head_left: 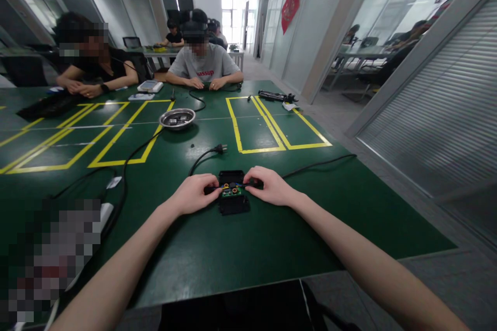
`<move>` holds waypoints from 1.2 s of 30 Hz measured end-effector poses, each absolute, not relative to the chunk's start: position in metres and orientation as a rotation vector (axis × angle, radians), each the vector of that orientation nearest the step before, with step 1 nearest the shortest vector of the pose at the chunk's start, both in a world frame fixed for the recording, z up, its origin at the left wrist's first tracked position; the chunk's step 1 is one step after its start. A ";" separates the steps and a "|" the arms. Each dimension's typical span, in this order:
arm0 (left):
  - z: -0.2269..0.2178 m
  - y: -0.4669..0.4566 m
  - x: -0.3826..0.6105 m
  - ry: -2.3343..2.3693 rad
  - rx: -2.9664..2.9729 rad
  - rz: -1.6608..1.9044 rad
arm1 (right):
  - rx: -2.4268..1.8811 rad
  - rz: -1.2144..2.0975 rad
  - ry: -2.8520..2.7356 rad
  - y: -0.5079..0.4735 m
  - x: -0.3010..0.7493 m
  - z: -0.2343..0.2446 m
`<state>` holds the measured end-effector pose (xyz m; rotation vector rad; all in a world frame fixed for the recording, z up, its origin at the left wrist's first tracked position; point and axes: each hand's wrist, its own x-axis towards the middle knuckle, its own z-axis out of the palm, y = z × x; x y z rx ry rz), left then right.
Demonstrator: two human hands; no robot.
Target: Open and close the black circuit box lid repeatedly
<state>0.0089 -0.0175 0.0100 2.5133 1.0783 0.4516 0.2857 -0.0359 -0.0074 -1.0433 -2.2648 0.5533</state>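
A small green circuit board with round, copper-coloured coils lies in front of me, between two black plastic case halves, one half behind it and the other half in front. My left hand pinches the black power cord at the board's left end. That cord's plug rests on the table beyond this hand. At the right end, my right hand has thumb and fingers closed on a second black cable, which trails off to the right. Both fingertips hide the exact grip points.
The green table carries yellow tape outlines. A metal bowl with small metallic parts stands beyond my left hand. Black cords and a blurred-out object lie at left. Two people sit across the table. A folded black tripod lies at the far right.
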 end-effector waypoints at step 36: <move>0.025 -0.024 0.012 1.091 2.518 0.467 | -1.115 0.845 -2.178 -0.042 0.294 0.016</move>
